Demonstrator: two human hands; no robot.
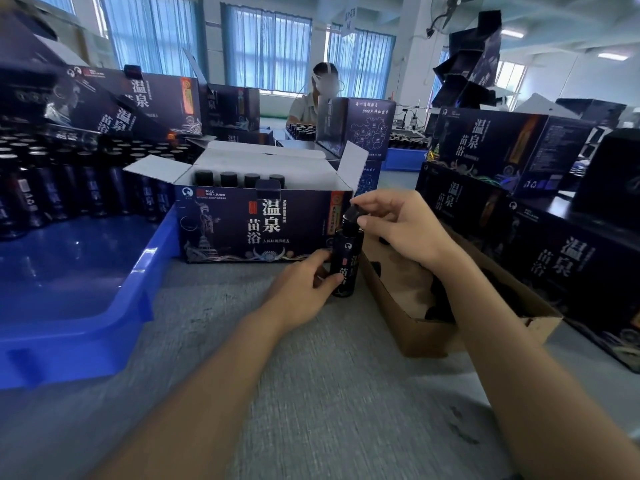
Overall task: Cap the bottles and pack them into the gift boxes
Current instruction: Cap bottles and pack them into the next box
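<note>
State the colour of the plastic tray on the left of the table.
The tray is plain bright blue, shown best in the head view.

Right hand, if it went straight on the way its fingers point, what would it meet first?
Likely the open gift box, at its near right corner, just past the cap the right hand pinches; depth is unclear.

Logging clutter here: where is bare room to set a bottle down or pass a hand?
Bare grey table lies nearest the camera, between the blue tray and the cardboard box. The tray's near floor is bare too; bottles fill its far end. Crowded: gift boxes stacked right and behind the open gift box.
</note>
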